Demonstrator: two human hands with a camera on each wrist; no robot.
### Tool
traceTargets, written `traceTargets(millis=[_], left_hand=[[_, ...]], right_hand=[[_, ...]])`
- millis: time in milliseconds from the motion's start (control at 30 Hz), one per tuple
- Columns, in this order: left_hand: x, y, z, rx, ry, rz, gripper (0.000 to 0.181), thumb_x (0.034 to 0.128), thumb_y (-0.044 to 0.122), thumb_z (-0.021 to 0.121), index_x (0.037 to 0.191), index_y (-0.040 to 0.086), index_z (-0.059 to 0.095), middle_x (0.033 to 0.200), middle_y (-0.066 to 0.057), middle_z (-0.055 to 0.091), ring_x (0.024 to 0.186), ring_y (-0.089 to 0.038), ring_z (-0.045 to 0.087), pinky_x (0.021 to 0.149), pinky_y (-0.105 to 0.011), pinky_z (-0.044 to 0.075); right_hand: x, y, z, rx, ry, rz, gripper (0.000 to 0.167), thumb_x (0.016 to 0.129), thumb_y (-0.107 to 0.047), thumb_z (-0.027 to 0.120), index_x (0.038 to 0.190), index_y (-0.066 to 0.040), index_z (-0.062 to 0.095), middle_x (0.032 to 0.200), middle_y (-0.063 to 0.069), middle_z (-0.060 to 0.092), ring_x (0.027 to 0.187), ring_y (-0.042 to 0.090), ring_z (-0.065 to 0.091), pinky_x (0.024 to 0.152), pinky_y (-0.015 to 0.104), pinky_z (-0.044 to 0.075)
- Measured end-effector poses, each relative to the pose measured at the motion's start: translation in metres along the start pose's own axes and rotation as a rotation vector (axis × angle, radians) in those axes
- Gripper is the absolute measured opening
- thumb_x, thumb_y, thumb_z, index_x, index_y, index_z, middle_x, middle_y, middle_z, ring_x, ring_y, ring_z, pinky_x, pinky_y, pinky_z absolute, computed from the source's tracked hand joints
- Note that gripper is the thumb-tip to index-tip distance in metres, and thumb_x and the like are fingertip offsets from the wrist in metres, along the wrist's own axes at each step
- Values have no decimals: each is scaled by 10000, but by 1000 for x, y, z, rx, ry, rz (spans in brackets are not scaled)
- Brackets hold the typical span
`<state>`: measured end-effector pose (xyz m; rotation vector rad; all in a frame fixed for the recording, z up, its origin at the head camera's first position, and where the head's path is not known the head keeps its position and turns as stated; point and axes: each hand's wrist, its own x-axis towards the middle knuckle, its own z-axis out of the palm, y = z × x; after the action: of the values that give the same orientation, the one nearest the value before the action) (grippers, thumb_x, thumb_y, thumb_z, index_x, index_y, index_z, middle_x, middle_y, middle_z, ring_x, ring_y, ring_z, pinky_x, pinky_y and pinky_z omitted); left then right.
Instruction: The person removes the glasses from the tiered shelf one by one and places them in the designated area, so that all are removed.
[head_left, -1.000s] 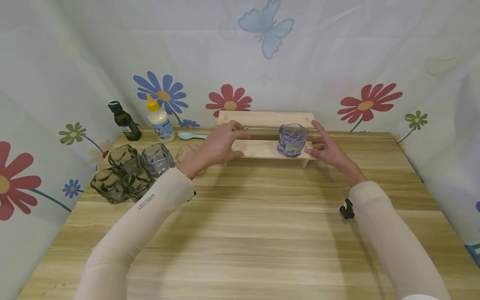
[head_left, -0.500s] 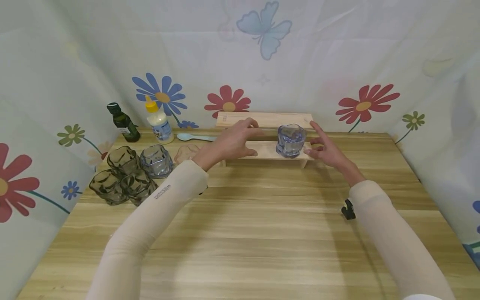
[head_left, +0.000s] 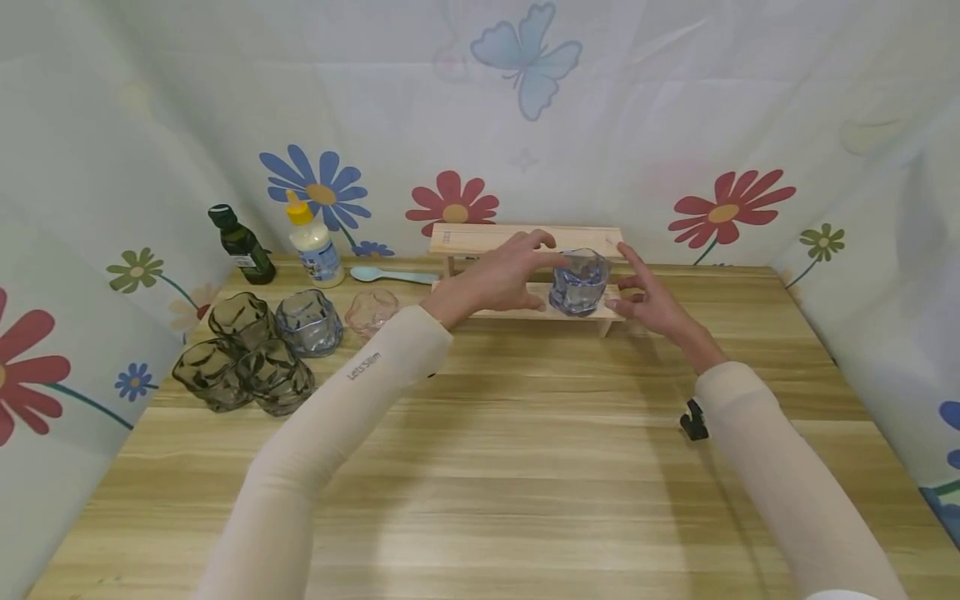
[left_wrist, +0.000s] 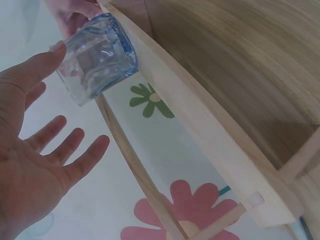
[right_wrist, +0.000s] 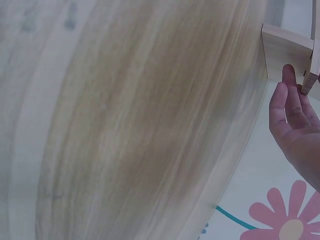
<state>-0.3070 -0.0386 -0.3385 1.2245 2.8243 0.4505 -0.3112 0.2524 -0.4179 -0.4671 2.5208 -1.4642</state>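
A clear bluish glass (head_left: 579, 285) with wavy sides stands upright on the lower board near the right end of a two-step wooden rack (head_left: 495, 239). My left hand (head_left: 504, 275) reaches in from the left, fingers spread. In the left wrist view, one fingertip of the left hand (left_wrist: 30, 150) comes up to the glass (left_wrist: 97, 60); whether it touches cannot be told. At the rack's right end, my right hand (head_left: 651, 302) holds the end of the lower board between thumb and fingers. Its index finger stretches up to the upper board.
Smoky brown glasses (head_left: 213, 375), another bluish glass (head_left: 309, 323) and a pinkish glass (head_left: 371, 312) stand at the left. Behind them are a dark green bottle (head_left: 243, 248), a yellow-capped bottle (head_left: 317, 250) and a pale blue spoon (head_left: 393, 274). A black object (head_left: 693, 421) lies by the right forearm.
My left hand has moved right along the rack, up to the glass. The right hand stays at the rack's right end, and the glass has kept its place.
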Motion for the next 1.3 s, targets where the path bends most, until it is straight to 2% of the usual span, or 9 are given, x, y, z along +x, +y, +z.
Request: traceTargets(millis=[200, 367, 500, 667, 767, 1000, 1300], left_hand=[[15, 8, 3, -17, -19, 39, 682, 835, 242, 822, 1452, 230, 532, 1543, -93, 360, 1388, -286, 368, 1074, -450, 445], [24, 14, 5, -22, -55, 40, 723, 824, 258, 834, 1469, 263, 506, 1593, -76, 309, 1435, -284, 321, 1112, -454, 413], [29, 15, 9, -4, -73, 34, 749, 819, 287, 836, 1480, 294, 484, 1615, -57, 278, 1447, -266, 305, 1130, -436, 399], [35, 18, 13, 26, -72, 50, 785, 813, 309, 840, 1497, 322, 455, 1627, -51, 265, 1451, -269, 306, 1132, -427, 396], [38, 19, 14, 39, -88, 58, 788, 820, 308, 833, 1505, 315, 445, 1640, -49, 245, 1465, -277, 292, 1133, -435, 394], [43, 23, 20, 60, -142, 45, 799, 826, 296, 825, 1516, 346, 424, 1671, -40, 182, 1508, -297, 227, 1151, -493, 364], [48, 22, 23, 71, -149, 44, 810, 819, 289, 835, 1519, 308, 428, 1657, -59, 216, 1491, -289, 250, 1147, -480, 374]], right_hand=[[1, 1, 0, -6, 2, -13, 944, 969, -68, 633, 1614, -326, -7, 1652, 193, 151, 1365, 477, 401, 778, 188, 507], [0, -1, 0, -12, -2, -16, 938, 976, -67, 623, 1613, -329, -14, 1673, 133, 98, 1378, 459, 385, 794, 188, 501], [0, -2, 0, -18, -2, -16, 934, 977, -71, 622, 1614, -321, -13, 1664, 159, 116, 1377, 463, 388, 800, 207, 508], [0, -3, 1, -15, -3, -18, 935, 973, -49, 620, 1617, -294, -12, 1594, 277, 231, 1341, 488, 421, 770, 197, 510], [0, -2, 1, -7, -4, -22, 932, 969, -35, 619, 1619, -282, -3, 1578, 293, 256, 1327, 491, 433, 752, 178, 507], [0, -1, 0, -16, -11, -22, 927, 977, -53, 615, 1617, -303, -7, 1657, 171, 136, 1362, 460, 402, 765, 163, 499], [-2, -3, 0, -15, -19, -24, 928, 979, -34, 602, 1617, -295, -20, 1665, 170, 114, 1365, 472, 398, 762, 173, 504]])
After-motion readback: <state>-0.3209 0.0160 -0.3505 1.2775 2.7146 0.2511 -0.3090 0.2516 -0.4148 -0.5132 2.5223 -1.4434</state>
